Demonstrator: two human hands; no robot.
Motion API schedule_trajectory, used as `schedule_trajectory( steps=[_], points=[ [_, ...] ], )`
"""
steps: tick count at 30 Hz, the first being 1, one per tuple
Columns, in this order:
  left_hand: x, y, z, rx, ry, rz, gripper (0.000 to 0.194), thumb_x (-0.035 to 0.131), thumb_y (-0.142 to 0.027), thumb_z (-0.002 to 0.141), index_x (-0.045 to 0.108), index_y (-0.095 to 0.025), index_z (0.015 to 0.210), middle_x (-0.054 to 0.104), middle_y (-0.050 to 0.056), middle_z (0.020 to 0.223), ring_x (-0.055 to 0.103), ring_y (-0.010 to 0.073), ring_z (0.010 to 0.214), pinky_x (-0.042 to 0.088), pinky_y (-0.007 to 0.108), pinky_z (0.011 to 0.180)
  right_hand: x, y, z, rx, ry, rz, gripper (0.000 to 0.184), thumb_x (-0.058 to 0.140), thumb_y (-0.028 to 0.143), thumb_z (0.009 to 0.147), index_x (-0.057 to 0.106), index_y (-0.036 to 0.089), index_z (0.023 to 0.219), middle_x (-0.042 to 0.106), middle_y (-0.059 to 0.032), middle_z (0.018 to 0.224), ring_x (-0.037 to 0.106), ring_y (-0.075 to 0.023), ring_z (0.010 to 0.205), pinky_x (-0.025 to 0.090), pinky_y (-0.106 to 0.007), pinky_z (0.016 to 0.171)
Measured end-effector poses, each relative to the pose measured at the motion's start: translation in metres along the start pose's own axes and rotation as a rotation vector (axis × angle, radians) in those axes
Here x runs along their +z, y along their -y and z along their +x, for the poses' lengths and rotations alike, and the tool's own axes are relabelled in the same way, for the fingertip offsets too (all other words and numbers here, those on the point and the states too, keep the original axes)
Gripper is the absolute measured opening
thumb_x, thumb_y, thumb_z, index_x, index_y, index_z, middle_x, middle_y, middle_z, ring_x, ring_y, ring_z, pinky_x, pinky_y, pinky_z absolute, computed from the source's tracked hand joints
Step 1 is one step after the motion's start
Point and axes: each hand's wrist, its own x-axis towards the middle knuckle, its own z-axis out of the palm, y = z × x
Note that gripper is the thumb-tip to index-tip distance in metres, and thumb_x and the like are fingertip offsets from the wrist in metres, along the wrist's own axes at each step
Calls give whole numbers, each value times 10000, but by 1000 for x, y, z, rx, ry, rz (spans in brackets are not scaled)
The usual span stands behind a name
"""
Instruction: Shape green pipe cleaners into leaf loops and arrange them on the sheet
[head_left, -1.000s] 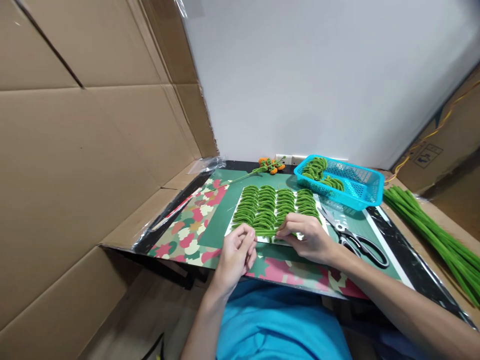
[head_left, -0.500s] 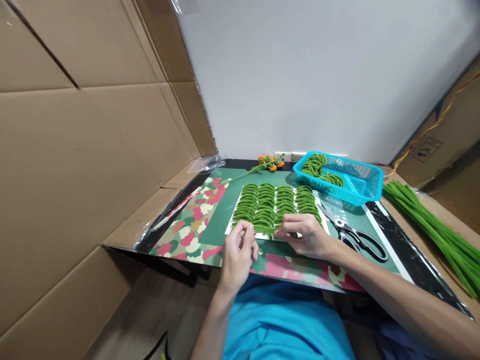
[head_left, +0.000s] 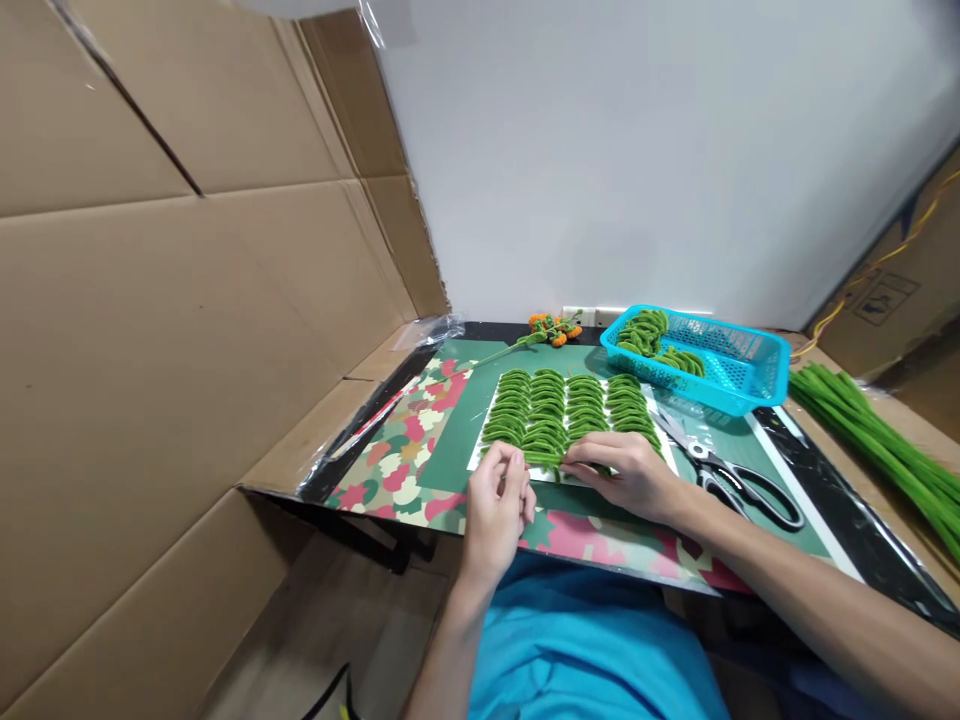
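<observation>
My left hand (head_left: 496, 510) and my right hand (head_left: 626, 472) are both closed in a pinch at the near edge of a white sheet (head_left: 474, 463). Between them stretches a short green pipe cleaner (head_left: 541, 459), its left end in my left fingertips and its right part at my right fingertips. A small green bit hangs below it near the right fingers. Just beyond, curved green pipe-cleaner pieces (head_left: 547, 405) lie in several columns on the sheet. My right hand covers the sheet's near right part. Scissors with black and grey handles (head_left: 720, 475) lie right of that hand.
A blue plastic basket (head_left: 761, 385) holding more curved green pieces stands at the back right. Long green pipe cleaners (head_left: 877, 440) lie bundled at the far right. An orange-flowered stem (head_left: 556, 328) lies at the back. Cardboard (head_left: 225, 330) walls the left side.
The whole scene has shifted slightly to the right in the view as the camera turned. Both hands keep their pinch on the pipe cleaner, with little visible movement over the sheet.
</observation>
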Motion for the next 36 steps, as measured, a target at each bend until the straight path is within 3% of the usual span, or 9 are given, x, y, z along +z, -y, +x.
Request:
schedule_trajectory(
  steps=[7, 13, 21, 27, 36],
  points=[
    [1, -1, -3, 74, -53, 106, 384, 551, -532, 1063, 490, -228, 836, 454, -89, 511, 419, 81, 430, 321, 172, 454, 2, -2, -2, -112, 30, -139, 129, 588, 198, 1089, 711, 183, 1051, 770, -68, 897, 715, -157, 730, 534, -252, 640],
    [6, -4, -5, 113, -117, 188, 349, 512, -472, 1088, 451, -239, 835, 431, -97, 502, 430, 93, 445, 359, 191, 500, -2, 0, 2, -128, 49, -136, 236, 545, 161, 1097, 692, 187, 915, 725, -43, 787, 685, -144, 678, 507, -235, 608],
    [12, -2, -6, 123, -197, 191, 339, 511, -476, 1085, 456, -241, 847, 402, -107, 515, 428, 87, 402, 331, 184, 443, -2, 1, 6, -205, 52, -98, 205, 541, 160, 1102, 699, 180, 973, 779, -74, 907, 709, -155, 752, 529, -253, 640],
    [4, 2, 0, 49, -101, 46, 423, 606, -547, 1034, 487, -218, 796, 401, -110, 493, 388, 60, 372, 269, 161, 403, -2, -1, 3, -225, 15, -135, 133, 569, 132, 1079, 688, 182, 1045, 783, -86, 971, 712, -182, 809, 541, -286, 657],
    [-2, 1, -1, -42, 25, -137, 431, 655, -563, 1007, 512, -205, 816, 403, -113, 511, 405, 44, 357, 244, 131, 367, -1, 5, 2, -225, 58, -166, 125, 549, 164, 1094, 673, 182, 1098, 778, -85, 985, 725, -178, 831, 519, -284, 645]
  ],
)
